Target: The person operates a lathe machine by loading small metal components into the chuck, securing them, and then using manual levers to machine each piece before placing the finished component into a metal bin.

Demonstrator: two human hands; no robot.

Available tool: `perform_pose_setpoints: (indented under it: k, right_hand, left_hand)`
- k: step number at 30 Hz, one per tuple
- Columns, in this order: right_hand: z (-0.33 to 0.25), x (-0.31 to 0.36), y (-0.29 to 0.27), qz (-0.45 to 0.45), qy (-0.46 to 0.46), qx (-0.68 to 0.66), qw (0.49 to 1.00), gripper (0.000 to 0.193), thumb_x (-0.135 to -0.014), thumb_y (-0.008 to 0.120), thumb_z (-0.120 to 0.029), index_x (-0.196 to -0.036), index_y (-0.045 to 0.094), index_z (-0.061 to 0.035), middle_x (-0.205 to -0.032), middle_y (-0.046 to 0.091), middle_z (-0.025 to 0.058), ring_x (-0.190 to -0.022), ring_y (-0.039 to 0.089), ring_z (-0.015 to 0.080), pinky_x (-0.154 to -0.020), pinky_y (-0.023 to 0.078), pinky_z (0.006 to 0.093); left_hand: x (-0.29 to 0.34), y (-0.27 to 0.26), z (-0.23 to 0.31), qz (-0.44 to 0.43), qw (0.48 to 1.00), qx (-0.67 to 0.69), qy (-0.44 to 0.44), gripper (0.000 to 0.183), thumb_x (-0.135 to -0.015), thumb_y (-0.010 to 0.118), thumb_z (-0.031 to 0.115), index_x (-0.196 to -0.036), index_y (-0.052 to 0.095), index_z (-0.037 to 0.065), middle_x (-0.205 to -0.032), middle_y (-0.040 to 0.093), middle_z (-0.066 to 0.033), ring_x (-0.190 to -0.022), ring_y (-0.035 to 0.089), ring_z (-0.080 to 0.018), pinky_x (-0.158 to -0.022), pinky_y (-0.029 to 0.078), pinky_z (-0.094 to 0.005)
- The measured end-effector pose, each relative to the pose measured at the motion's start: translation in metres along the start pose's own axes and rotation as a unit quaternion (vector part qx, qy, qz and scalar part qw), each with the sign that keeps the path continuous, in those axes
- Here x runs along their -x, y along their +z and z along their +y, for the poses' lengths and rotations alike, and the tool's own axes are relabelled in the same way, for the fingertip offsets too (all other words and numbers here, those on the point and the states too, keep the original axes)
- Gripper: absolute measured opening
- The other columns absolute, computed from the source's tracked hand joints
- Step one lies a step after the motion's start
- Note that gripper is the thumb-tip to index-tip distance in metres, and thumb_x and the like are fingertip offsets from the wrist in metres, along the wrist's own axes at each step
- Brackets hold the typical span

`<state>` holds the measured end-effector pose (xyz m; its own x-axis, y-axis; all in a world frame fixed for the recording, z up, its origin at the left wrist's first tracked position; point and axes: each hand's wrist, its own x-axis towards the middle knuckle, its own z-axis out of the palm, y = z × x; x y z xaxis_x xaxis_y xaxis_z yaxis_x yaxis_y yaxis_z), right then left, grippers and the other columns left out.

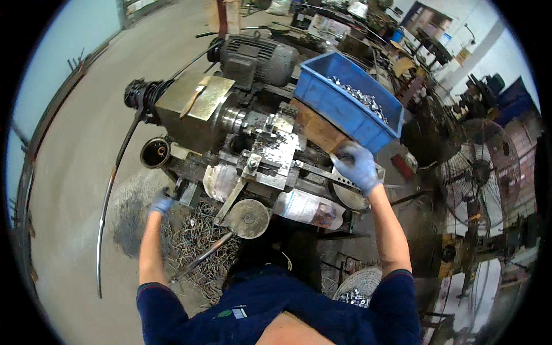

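Note:
My left hand (163, 203), in a blue-grey glove, is closed at the left end of a small lathe (275, 154), beside a dark metal block (188, 192). What it grips is too small and blurred to name. My right hand (359, 168), gloved the same way, has its fingers curled together just below a blue plastic crate (322, 92). Anything in those fingers is hidden. Close to its left runs a flat metal bar with holes (328, 172). The lathe's chuck (233, 121) faces a carriage strewn with metal chips.
Small shiny metal parts (362, 98) fill part of the crate, which rests by a wooden board (322, 125). A brush (192, 102) lies on the headstock cover. Metal scraps (201, 244) heap on the floor below. A round seat-like disc (249, 219) and a fan (480, 172) stand nearby.

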<state>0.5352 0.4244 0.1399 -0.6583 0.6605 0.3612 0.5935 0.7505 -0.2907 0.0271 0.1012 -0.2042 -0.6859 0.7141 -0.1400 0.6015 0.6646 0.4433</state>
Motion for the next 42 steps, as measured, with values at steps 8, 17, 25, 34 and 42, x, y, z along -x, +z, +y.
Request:
perform_pose_setpoints:
  k: [8,17,25,34,42]
  right_hand:
    - [0.136,0.127,-0.041,-0.059,0.218,0.076,0.971,0.037,-0.072,0.070,-0.037,-0.080,0.067,-0.0007,-0.079,0.064,0.0175,-0.074,0.061,0.0328,-0.070,0.048,0.0382]
    - [0.250,0.132,-0.027,-0.266,0.300,0.307,0.863,0.072,-0.074,0.065,-0.046,-0.133,0.043,-0.0104,-0.140,0.039,0.0096,-0.131,0.033,0.0293,-0.107,0.027,0.0419]
    - [0.294,0.171,-0.026,-0.199,0.379,0.282,0.859,0.064,-0.069,0.069,-0.039,-0.123,0.050,-0.0089,-0.131,0.048,0.0109,-0.127,0.038,0.0290,-0.106,0.029,0.0406]
    - [0.253,0.310,-0.037,-0.118,0.435,0.304,0.840,0.050,-0.073,0.065,-0.042,-0.104,0.058,-0.0038,-0.104,0.061,0.0206,-0.103,0.053,0.0403,-0.090,0.042,0.0449]
    - [0.165,0.363,-0.001,-0.034,0.517,0.247,0.819,0.046,-0.071,0.062,-0.054,-0.080,0.064,-0.0088,-0.079,0.065,0.0164,-0.077,0.063,0.0358,-0.070,0.049,0.0432]
  left_hand:
    - [-0.036,-0.035,0.074,-0.128,0.926,-0.347,0.077,0.026,-0.075,0.057,0.022,-0.098,0.065,0.012,-0.100,0.064,-0.0141,-0.094,0.061,-0.0321,-0.078,0.049,-0.0426]
    - [0.075,-0.115,0.083,-0.161,0.974,-0.126,0.093,0.039,-0.078,0.058,0.032,-0.109,0.064,0.011,-0.108,0.063,-0.0151,-0.099,0.060,-0.0327,-0.086,0.047,-0.0405]
    - [0.208,-0.153,0.178,-0.271,0.942,0.095,0.174,0.045,-0.086,0.058,0.037,-0.115,0.059,0.002,-0.103,0.066,-0.0142,-0.092,0.062,-0.0243,-0.088,0.046,-0.0354]
    - [0.230,-0.089,0.166,-0.225,0.956,-0.035,0.183,0.031,-0.078,0.061,0.032,-0.103,0.065,0.014,-0.080,0.064,-0.0192,-0.073,0.063,-0.0328,-0.067,0.048,-0.0406]
    - [0.225,-0.085,0.159,-0.272,0.955,-0.010,0.117,0.032,-0.075,0.064,0.024,-0.103,0.064,0.008,-0.086,0.063,-0.0216,-0.077,0.063,-0.0356,-0.068,0.048,-0.0407]
